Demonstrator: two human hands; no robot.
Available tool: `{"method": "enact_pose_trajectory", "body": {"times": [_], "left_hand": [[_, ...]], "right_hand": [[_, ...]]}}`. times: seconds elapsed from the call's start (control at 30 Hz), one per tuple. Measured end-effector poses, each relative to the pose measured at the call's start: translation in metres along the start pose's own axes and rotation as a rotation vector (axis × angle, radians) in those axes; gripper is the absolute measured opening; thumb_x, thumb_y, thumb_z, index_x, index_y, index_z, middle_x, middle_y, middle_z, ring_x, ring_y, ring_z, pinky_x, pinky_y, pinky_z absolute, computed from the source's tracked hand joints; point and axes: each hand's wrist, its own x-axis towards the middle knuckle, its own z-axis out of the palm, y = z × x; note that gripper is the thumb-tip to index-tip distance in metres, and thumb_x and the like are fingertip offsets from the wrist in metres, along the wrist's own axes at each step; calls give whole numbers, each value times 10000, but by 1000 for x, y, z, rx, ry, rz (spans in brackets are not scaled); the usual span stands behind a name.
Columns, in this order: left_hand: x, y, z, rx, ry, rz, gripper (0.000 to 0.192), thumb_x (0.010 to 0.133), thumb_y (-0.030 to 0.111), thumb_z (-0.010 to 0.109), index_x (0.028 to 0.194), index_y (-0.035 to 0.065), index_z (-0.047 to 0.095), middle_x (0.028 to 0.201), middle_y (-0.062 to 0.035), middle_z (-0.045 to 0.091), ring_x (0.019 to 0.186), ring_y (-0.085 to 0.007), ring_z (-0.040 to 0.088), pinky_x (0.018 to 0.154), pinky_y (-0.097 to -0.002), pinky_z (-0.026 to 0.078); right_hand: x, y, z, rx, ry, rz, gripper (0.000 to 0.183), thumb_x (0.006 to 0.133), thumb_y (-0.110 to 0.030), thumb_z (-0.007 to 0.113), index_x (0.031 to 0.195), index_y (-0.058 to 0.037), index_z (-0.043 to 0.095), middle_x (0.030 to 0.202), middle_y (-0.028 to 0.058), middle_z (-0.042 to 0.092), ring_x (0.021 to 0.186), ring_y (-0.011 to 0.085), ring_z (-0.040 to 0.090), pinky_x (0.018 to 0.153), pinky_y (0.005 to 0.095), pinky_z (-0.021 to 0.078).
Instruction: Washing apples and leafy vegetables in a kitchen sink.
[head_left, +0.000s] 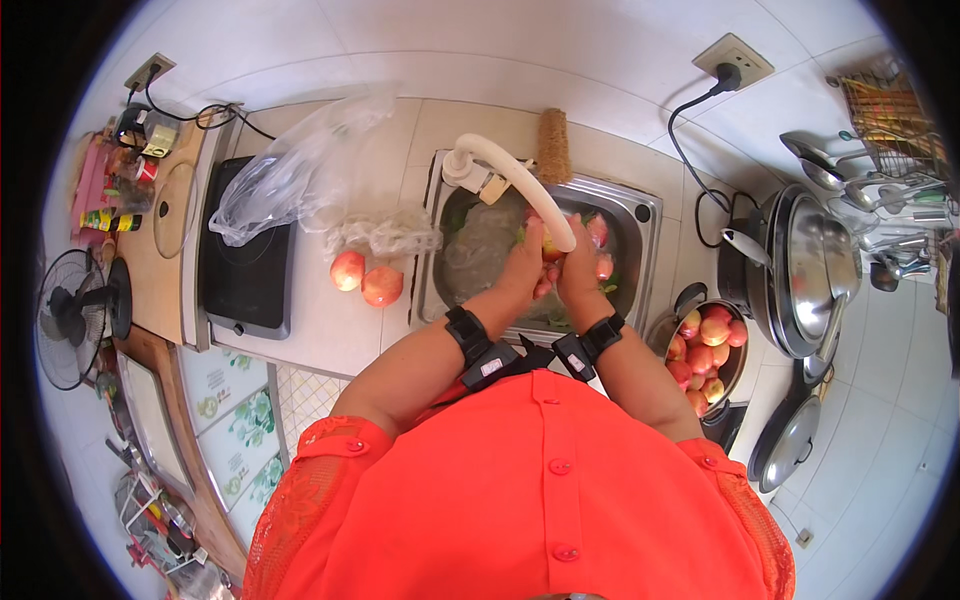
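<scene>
Both of my hands are over the steel sink (651, 247), under the curved white faucet spout (517, 172). My left hand (526, 259) and my right hand (583, 259) close around a red-and-yellow fruit (552, 247), perhaps a nectarine. The spout's end partly hides it. More red fruits (598, 231) and some green leaves lie in the sink to the right of my hands. At the sink's left side is a pale, translucent mass (480, 244), either water or plastic; I cannot tell which.
Two fruits (382, 286) sit on the counter left of the sink, by crumpled clear plastic (386, 232). A large plastic bag (300, 165) partly covers a black induction cooktop (247, 292). Right of the sink stands a fruit-filled pot (739, 367), near stacked pans (810, 262). A bristle brush (554, 146) lies behind.
</scene>
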Motion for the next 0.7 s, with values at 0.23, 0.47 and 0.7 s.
{"method": "enact_pose_trajectory", "body": {"times": [0.23,0.47,0.7], "left_hand": [[9,0,-10,-82,-76,-204,560,876,613,277,882,101,506,533,-41,443,349,-124,360,309,-238,247],[6,-14,2,148,75,156,501,894,557,313,844,108,528,562,-28,483,378,-126,420,333,-238,286],[18,-2,-33,-120,-120,-175,411,890,500,366,887,127,539,644,-12,538,416,-123,426,359,-236,307]], "right_hand": [[1,14,3,-369,65,-392,234,899,-268,501,980,-57,561,853,37,580,764,107,537,689,232,441],[-8,4,3,-38,48,109,230,871,-248,505,942,-39,570,854,21,563,778,125,527,681,236,434],[-26,7,17,-515,-49,-461,282,816,-207,617,1033,-41,546,868,59,579,762,125,533,678,272,454]]}}
